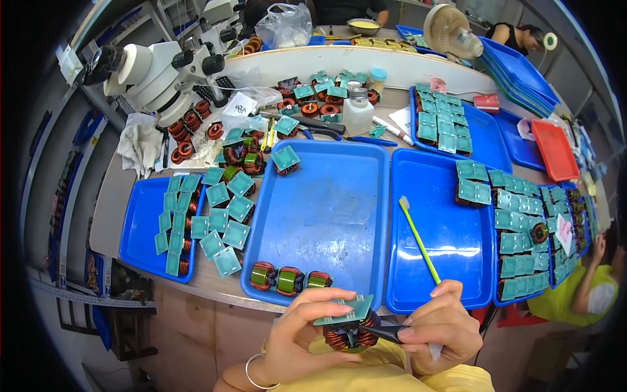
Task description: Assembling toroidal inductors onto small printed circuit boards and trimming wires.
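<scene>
Close to my body, my left hand (304, 330) grips a copper-wound coil (336, 338) topped by a teal circuit board (356, 310), thumb below and fingers on the board. My right hand (445, 326) is closed round a black tapered tool (384, 333); its narrow tip points in under the board, against the coil. Whether the tool is tweezers or something else, I cannot tell. A thin green brush (421, 243) with a pale tip slants over the right-hand blue tray, its lower end meeting my right fingers; whether they hold it is unclear. Three green-banded coils (289, 280) line the middle tray's near edge.
The middle blue tray (326, 215) also holds one board-topped coil (285, 160). Board-topped coils crowd the left tray (140, 225) and far-right trays. Behind are pliers (313, 125), a clear bottle (357, 112), a microscope (153, 75) and a fan (452, 31). Other people sit nearby.
</scene>
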Tool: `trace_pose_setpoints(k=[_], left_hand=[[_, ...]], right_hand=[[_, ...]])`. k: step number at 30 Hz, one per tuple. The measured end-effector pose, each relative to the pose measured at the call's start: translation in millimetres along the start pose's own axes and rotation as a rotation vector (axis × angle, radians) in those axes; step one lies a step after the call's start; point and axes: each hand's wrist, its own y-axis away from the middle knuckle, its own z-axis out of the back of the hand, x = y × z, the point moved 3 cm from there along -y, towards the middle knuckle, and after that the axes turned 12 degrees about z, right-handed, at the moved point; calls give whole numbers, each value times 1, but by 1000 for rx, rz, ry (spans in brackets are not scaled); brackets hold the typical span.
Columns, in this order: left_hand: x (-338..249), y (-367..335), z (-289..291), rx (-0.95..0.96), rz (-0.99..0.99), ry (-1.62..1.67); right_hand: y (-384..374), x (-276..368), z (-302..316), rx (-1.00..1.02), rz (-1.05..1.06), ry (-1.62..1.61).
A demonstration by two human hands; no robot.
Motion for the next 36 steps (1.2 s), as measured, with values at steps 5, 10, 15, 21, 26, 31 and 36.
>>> trace_pose_setpoints(k=[5,10,15,21,26,31,36], left_hand=[[2,1,1,-65,-44,-86],[4,1,2,-69,-19,-64],[5,2,2,-93,4,-85],[5,3,1,-92,25,-70],[4,2,1,-33,7,2],[5,2,1,-36,-4,25],[5,2,2,-43,1,3]], right_hand=[[0,-1,-1,29,6,-2],[-1,-3,-3,27,-12,22],[-1,-2,-3,12,-28,19],[-1,-3,-3,17,-37,4],[0,-5,-5,10,-46,8],[0,-4,-4,18,-48,12],[0,-6,-6,8,-52,16]])
